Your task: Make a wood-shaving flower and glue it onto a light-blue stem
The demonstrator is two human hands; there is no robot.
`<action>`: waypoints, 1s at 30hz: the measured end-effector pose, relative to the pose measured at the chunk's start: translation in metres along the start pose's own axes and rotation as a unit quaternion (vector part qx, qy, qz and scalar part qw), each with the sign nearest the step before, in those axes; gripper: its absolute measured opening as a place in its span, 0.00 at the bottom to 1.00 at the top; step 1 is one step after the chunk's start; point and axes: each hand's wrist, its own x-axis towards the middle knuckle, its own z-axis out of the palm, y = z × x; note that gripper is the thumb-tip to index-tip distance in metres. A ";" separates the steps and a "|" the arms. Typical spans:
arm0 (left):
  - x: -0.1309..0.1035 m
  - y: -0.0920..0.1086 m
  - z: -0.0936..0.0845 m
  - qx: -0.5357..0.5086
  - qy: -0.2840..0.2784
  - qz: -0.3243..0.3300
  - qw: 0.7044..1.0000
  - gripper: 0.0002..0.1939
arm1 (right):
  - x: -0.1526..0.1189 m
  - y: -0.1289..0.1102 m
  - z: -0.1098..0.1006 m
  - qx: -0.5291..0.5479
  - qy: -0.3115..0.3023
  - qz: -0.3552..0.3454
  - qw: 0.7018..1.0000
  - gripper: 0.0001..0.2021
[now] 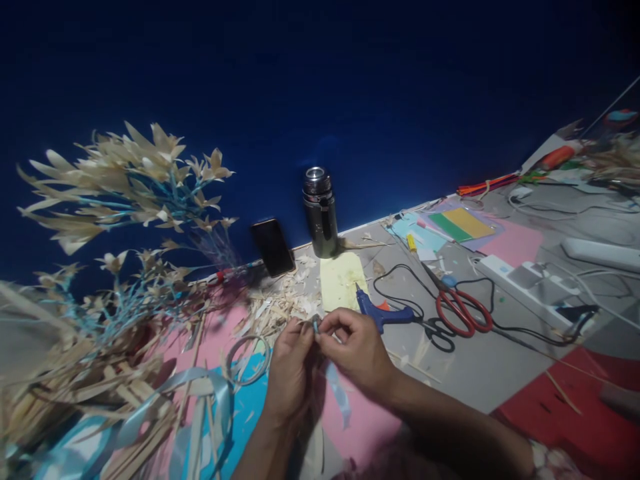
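My left hand (293,360) and my right hand (353,343) meet at the middle of the table, fingertips nearly touching. Between them they pinch a small piece wrapped in light blue ribbon (315,325); its lower part is hidden by my fingers. A loose strip of pale blue ribbon (339,395) hangs below my right hand over pink paper (365,417). Just beyond my right hand lies a blue glue gun (383,313), its nozzle over a pale yellow sheet (343,277). A roll of tape (249,360) is left of my left hand.
Red-handled scissors (463,312) and black-handled scissors (440,335) lie to the right, near a white power strip (530,287). A dark flask (321,220) and a phone (273,248) stand at the back. Pale artificial flowers (145,173) rise at left above husk strips (135,400).
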 end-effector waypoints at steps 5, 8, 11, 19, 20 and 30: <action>-0.001 0.002 0.001 -0.019 0.003 0.001 1.000 0.20 | 0.004 -0.004 -0.003 0.055 -0.049 0.068 0.995 0.02; 0.000 0.002 0.001 -0.042 0.023 0.015 0.999 0.20 | 0.004 -0.005 -0.005 0.045 -0.056 0.047 0.996 0.02; 0.001 0.002 0.002 -0.051 0.029 0.020 0.998 0.20 | 0.001 -0.004 -0.005 -0.017 -0.045 -0.009 0.999 0.03; -0.002 0.002 0.004 -0.060 0.051 0.010 0.997 0.22 | -0.002 0.003 -0.001 -0.048 -0.030 -0.029 0.998 0.02; -0.003 0.002 0.004 -0.058 0.046 0.010 0.997 0.22 | -0.002 0.004 -0.001 -0.029 -0.038 -0.010 0.999 0.02; -0.003 0.002 -0.001 -0.005 0.014 0.007 1.000 0.18 | -0.002 0.001 -0.003 -0.013 -0.031 0.015 0.999 0.03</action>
